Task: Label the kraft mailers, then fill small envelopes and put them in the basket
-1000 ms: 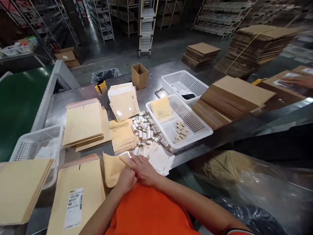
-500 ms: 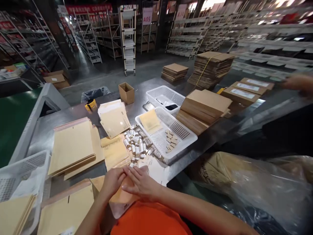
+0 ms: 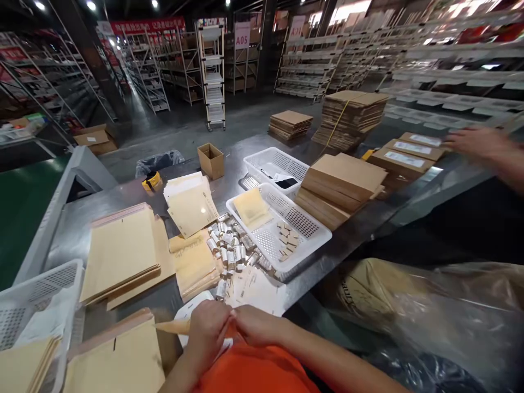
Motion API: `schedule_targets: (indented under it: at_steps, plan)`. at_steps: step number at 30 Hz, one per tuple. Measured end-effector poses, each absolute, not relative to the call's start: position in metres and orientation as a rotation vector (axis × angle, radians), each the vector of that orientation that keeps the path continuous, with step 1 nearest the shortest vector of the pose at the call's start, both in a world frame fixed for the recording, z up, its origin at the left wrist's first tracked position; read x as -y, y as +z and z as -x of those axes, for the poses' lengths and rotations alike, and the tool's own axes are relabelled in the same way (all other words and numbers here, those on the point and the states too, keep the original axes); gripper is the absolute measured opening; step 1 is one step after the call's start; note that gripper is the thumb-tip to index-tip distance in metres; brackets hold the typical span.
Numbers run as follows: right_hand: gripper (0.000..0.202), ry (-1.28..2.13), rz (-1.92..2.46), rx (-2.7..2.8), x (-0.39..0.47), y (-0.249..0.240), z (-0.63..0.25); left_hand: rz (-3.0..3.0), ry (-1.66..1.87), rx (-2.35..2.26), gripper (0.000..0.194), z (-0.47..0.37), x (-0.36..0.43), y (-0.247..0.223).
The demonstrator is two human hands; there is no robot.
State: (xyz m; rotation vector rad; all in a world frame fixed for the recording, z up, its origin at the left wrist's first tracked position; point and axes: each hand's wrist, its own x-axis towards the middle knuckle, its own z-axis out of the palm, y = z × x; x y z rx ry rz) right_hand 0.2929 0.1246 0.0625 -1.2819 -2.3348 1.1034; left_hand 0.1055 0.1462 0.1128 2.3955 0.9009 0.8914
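Observation:
Close to the orange clothing, my left hand (image 3: 209,323) is closed with its fingers curled on a tan paper envelope (image 3: 175,326), whose pointed edge sticks out to the left. Touching it, my right hand (image 3: 258,325) is closed in a pinch on the same envelope; most of it is hidden by the hands. A white printed sheet (image 3: 185,312) shows behind the left hand. Just beyond lie small labelled vials (image 3: 231,256) in a heap and a fan of white cards (image 3: 257,289). Yellow packets (image 3: 195,262) are piled left of the vials.
A white basket (image 3: 315,234) holds a yellow packet and small tan pieces; another basket (image 3: 278,154) stands behind. Large envelopes (image 3: 123,245) lie left, cartons (image 3: 344,174) right. A co-worker's hand (image 3: 478,144) is near labelled boxes (image 3: 405,159). Plastic-wrapped bags (image 3: 442,305) fill the lower right.
Both hands went from lying flattened over the envelope to gripping it close together, lower down near the body. The co-worker's hand has moved left toward the labelled boxes.

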Motion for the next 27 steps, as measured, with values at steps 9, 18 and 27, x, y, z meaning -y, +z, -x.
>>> schedule_targets:
  at_steps: [9,18,27]
  plan:
    - [0.030,0.558,1.348,2.033,-0.140,0.110,-0.296,-1.832,0.943,-1.270,0.028,-0.085,-0.148,0.130]
    - [0.019,0.029,1.010,1.976,-0.141,0.136,-0.260,-1.816,0.962,-1.223,0.032,-0.103,-0.138,0.133]
    - [0.037,0.032,1.102,2.067,-0.152,0.103,-0.323,-1.635,1.200,-1.478,0.036,-0.065,-0.135,0.138]
